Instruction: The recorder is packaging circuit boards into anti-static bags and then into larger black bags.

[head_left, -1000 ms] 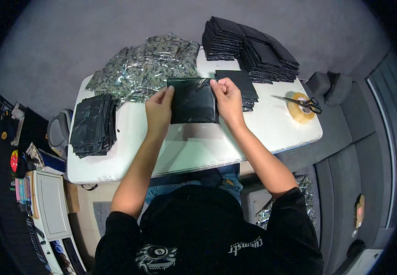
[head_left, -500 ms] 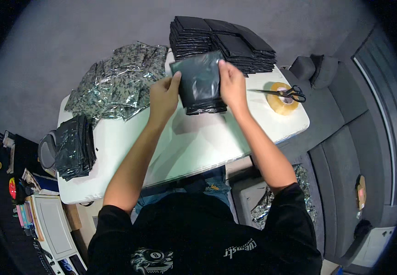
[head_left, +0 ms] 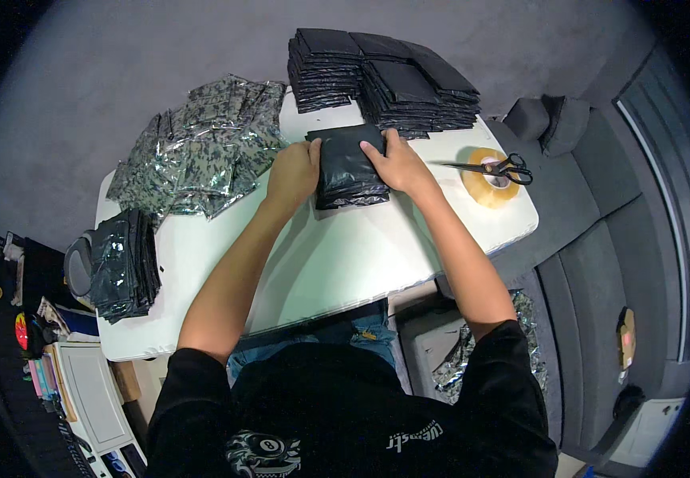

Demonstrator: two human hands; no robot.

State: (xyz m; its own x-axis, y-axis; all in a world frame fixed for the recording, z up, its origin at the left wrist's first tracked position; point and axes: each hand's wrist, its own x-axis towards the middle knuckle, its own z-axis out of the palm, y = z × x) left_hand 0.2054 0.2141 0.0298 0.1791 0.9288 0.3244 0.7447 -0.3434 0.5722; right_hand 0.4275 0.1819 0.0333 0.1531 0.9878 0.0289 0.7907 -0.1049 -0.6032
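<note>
A small stack of folded black plastic bags point(head_left: 350, 163) rests on the white table in front of me. My left hand point(head_left: 291, 174) presses against its left side, thumb along the top edge. On the opposite side, my right hand point(head_left: 401, 165) grips the stack, its thumb lying over the top bag and its fingers at the far right corner. The undersides of both hands' fingers are partly hidden. Just beyond stand tall piles of flat black packages point(head_left: 399, 78).
Camouflage-patterned packs in clear film point(head_left: 201, 151) spread over the table's point(head_left: 345, 263) far left. Another heap of shiny black bags point(head_left: 124, 263) lies at its left end. Black scissors point(head_left: 512, 168) rest on a roll of clear tape point(head_left: 476, 190) at right. A grey sofa point(head_left: 592, 263) stands beyond.
The black bag I held up over the stack has come down onto it. My hands have lowered with it and now hold the stack's sides.
</note>
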